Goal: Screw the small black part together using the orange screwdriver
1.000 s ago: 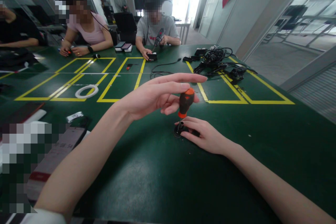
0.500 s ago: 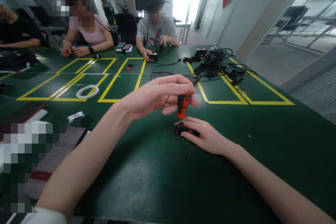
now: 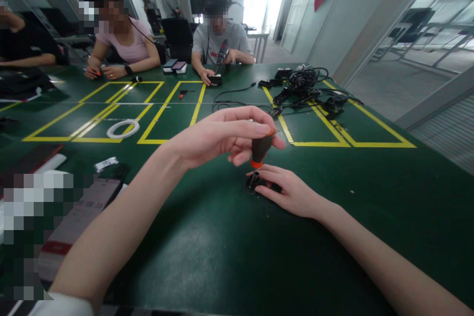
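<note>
My left hand (image 3: 237, 136) is closed around the top of a screwdriver (image 3: 261, 150) with a black and orange handle. The screwdriver stands nearly upright, its shaft pointing down at a small dark round part (image 3: 252, 185) that has a short metal post. Low on the green table, my right hand (image 3: 287, 188) grips this part from the right side, thumb and fingers around its edge. Where exactly the screwdriver tip sits on the part is too small to tell.
Tangled black cables (image 3: 303, 89) lie at the back right. A white tape ring (image 3: 123, 129) rests on the left, near yellow tape outlines. A phone (image 3: 81, 222) lies at the near left. Across the table a person holds a power screwdriver (image 3: 222, 53).
The screwdriver handle has turned about its own axis, so its dark side now faces me. My left fingers have shifted slightly right; my right hand stays in place.
</note>
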Tool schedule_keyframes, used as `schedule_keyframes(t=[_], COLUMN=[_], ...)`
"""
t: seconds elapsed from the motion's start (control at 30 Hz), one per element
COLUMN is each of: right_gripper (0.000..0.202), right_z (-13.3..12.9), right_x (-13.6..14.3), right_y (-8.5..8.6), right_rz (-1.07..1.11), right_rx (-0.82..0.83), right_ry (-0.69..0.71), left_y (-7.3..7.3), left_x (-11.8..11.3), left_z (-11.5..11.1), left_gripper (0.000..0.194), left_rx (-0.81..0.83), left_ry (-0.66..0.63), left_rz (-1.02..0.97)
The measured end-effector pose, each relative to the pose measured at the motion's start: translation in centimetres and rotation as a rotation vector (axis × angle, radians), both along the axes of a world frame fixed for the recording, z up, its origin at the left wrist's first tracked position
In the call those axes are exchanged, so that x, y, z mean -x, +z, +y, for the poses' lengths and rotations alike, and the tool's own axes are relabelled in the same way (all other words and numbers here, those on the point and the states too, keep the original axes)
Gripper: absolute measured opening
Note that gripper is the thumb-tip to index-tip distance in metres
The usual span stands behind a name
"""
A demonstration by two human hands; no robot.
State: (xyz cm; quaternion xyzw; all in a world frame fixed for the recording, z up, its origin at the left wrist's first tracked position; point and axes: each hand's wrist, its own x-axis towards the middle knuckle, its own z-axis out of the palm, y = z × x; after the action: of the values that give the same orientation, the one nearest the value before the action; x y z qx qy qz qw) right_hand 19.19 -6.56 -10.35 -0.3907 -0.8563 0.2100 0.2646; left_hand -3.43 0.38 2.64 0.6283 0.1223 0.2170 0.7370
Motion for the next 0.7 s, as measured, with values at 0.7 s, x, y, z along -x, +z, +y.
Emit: schedule_keyframes(t=[0.7], right_gripper=[0.026], right_z=[0.0], right_x=[-0.02], right_y=[0.14], right_rz=[-0.015], right_rx=[0.006], right_ry=[0.005], left_y=[-0.1], left_x=[-0.12], left_z=[0.15], left_gripper=[0.026], left_rx=[-0.027], left_ry=[0.001], left_rz=[0.051])
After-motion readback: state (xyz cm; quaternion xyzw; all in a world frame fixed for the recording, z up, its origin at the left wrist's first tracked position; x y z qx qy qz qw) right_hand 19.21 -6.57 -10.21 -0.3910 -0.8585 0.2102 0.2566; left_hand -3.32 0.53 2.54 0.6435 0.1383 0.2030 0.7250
